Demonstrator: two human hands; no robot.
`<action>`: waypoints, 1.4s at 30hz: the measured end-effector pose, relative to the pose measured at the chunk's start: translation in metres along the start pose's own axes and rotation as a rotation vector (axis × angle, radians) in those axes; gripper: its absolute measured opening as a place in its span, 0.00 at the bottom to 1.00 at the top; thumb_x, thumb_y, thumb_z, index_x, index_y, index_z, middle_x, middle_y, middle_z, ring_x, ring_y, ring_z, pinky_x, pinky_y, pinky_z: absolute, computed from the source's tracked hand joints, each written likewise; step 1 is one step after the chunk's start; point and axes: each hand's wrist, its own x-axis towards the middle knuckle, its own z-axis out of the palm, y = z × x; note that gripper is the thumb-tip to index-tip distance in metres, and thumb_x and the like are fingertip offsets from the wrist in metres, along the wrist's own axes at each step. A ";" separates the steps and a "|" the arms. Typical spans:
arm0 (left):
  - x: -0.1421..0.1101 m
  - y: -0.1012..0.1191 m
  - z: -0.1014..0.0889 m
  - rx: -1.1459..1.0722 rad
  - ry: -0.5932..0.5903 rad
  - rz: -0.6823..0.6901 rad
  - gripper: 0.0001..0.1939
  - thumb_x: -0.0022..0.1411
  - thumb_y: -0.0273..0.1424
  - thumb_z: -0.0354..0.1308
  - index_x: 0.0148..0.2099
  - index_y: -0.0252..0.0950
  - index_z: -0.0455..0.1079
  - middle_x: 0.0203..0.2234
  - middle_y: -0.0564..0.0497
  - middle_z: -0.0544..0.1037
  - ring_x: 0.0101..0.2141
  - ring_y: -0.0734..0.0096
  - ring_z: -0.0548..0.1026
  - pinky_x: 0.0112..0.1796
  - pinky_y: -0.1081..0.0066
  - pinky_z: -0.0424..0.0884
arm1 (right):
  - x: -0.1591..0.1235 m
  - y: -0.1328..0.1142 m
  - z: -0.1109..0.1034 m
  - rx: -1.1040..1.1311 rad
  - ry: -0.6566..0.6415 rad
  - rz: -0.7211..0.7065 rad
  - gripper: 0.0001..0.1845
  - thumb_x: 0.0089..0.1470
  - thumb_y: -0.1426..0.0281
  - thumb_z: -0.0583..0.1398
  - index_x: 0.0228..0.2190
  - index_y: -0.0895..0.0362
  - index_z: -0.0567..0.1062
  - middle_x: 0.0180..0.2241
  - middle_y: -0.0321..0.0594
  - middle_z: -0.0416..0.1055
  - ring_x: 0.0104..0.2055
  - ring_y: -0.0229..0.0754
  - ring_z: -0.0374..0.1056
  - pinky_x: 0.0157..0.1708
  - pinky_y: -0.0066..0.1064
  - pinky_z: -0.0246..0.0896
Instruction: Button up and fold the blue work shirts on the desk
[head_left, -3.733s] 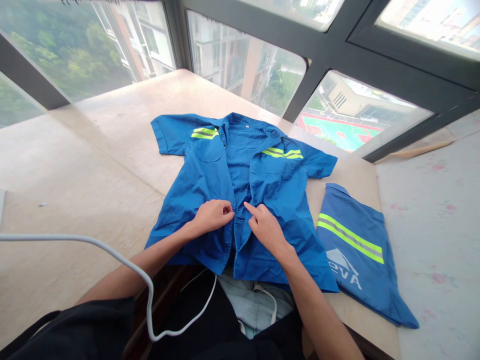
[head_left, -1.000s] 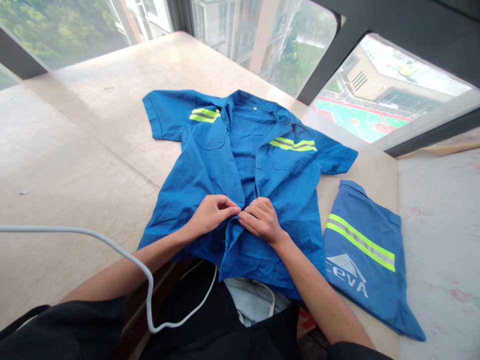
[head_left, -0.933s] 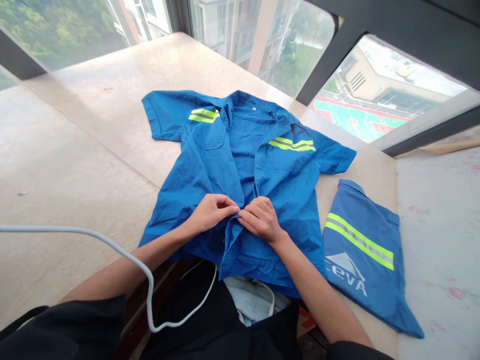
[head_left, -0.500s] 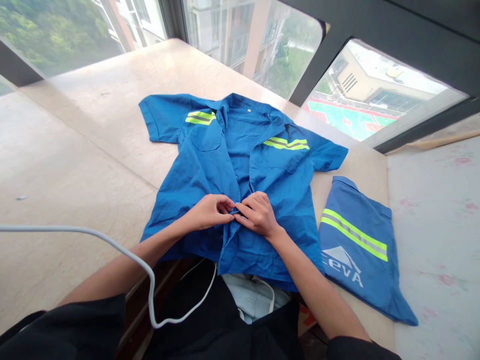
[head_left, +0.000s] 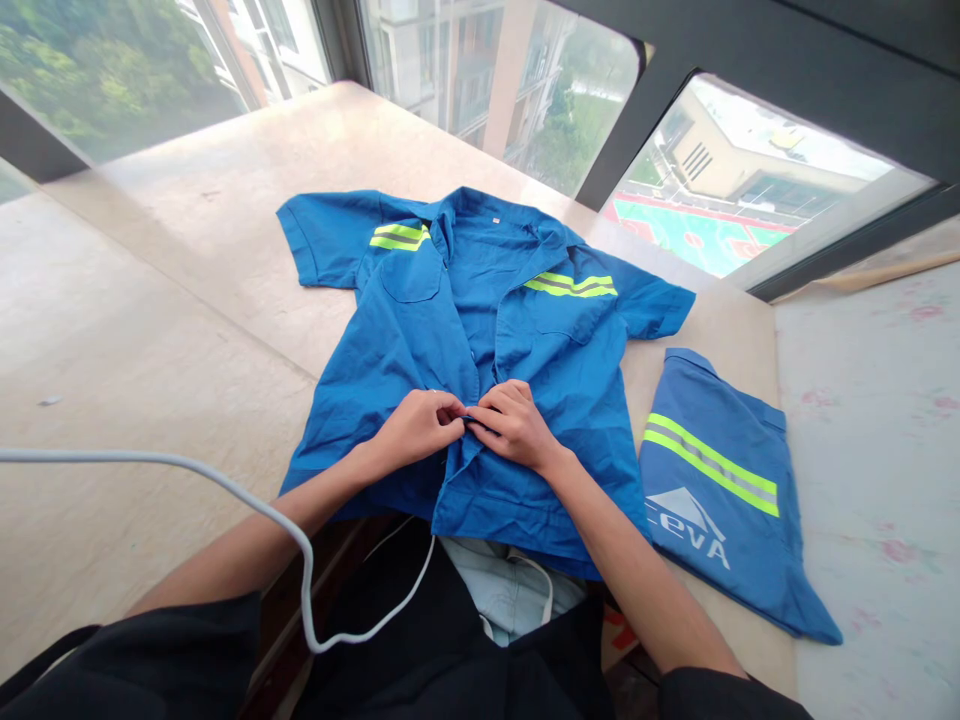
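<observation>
A blue short-sleeved work shirt with yellow-green and grey reflective bands lies face up, its collar away from me. Its front hangs open at the chest, and the two front edges meet at my fingertips low on the shirt. My left hand pinches the edge of one front panel between thumb and fingers. Close against it, my right hand grips the other panel's edge. Whatever button or buttonhole lies between the fingertips is hidden.
To the right lies a folded blue garment with a reflective band and white lettering. A white cable crosses at the lower left. Windows border the pale ledge, and a flower-patterned wall stands at right.
My left fingertips have closed more tightly on the shirt edge beside my right hand. The shirt and folded garment stay in place; the view shifts slightly.
</observation>
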 end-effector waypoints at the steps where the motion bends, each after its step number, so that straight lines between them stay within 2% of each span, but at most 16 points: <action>1: 0.000 -0.001 0.000 -0.001 -0.004 0.000 0.09 0.54 0.26 0.56 0.35 0.32 0.77 0.23 0.53 0.78 0.25 0.74 0.75 0.27 0.78 0.65 | 0.000 0.000 0.000 0.004 -0.008 0.009 0.09 0.63 0.67 0.59 0.39 0.57 0.78 0.33 0.41 0.73 0.40 0.42 0.65 0.47 0.40 0.51; 7: 0.001 -0.002 -0.002 -0.002 -0.014 0.001 0.09 0.55 0.26 0.55 0.34 0.32 0.77 0.25 0.53 0.79 0.26 0.74 0.76 0.28 0.78 0.65 | 0.001 0.000 0.000 0.001 -0.041 0.039 0.10 0.63 0.65 0.58 0.39 0.56 0.79 0.34 0.41 0.73 0.41 0.42 0.64 0.48 0.40 0.49; 19: 0.003 -0.002 -0.009 -0.039 -0.096 -0.011 0.08 0.56 0.30 0.58 0.37 0.32 0.74 0.25 0.52 0.78 0.25 0.73 0.75 0.28 0.77 0.67 | 0.003 -0.004 -0.001 -0.066 -0.002 -0.004 0.09 0.61 0.69 0.58 0.37 0.58 0.78 0.32 0.41 0.72 0.39 0.42 0.63 0.47 0.40 0.51; 24: 0.003 -0.001 -0.010 -0.017 -0.071 0.037 0.10 0.56 0.30 0.58 0.40 0.32 0.74 0.27 0.52 0.78 0.26 0.74 0.74 0.29 0.76 0.68 | 0.003 -0.004 0.000 -0.056 0.027 -0.020 0.08 0.59 0.74 0.57 0.35 0.59 0.78 0.31 0.41 0.71 0.39 0.42 0.62 0.47 0.39 0.51; 28: 0.003 -0.001 -0.011 0.001 -0.078 0.088 0.12 0.57 0.31 0.58 0.43 0.32 0.76 0.30 0.50 0.78 0.27 0.75 0.73 0.31 0.76 0.69 | 0.003 -0.004 -0.001 -0.039 -0.010 0.006 0.08 0.60 0.73 0.57 0.35 0.58 0.77 0.33 0.41 0.71 0.40 0.42 0.63 0.47 0.40 0.51; 35: 0.000 -0.002 -0.009 0.172 -0.079 0.132 0.17 0.61 0.31 0.57 0.51 0.35 0.77 0.36 0.47 0.76 0.31 0.73 0.73 0.36 0.73 0.69 | 0.002 -0.003 0.001 -0.009 -0.061 0.080 0.09 0.60 0.65 0.59 0.38 0.58 0.75 0.38 0.44 0.72 0.45 0.45 0.64 0.50 0.41 0.49; 39: -0.002 -0.006 -0.005 0.271 -0.073 0.176 0.19 0.64 0.32 0.55 0.54 0.35 0.76 0.39 0.45 0.75 0.37 0.66 0.74 0.43 0.69 0.69 | 0.001 -0.002 0.004 0.009 -0.015 0.106 0.08 0.58 0.66 0.60 0.38 0.57 0.72 0.41 0.44 0.74 0.48 0.46 0.65 0.51 0.40 0.49; 42: -0.002 -0.008 -0.005 0.298 -0.090 0.204 0.20 0.65 0.32 0.55 0.56 0.35 0.75 0.41 0.44 0.75 0.38 0.65 0.74 0.43 0.68 0.68 | 0.002 -0.002 0.005 0.030 0.007 0.097 0.09 0.57 0.68 0.60 0.40 0.57 0.71 0.42 0.44 0.75 0.49 0.46 0.66 0.51 0.40 0.49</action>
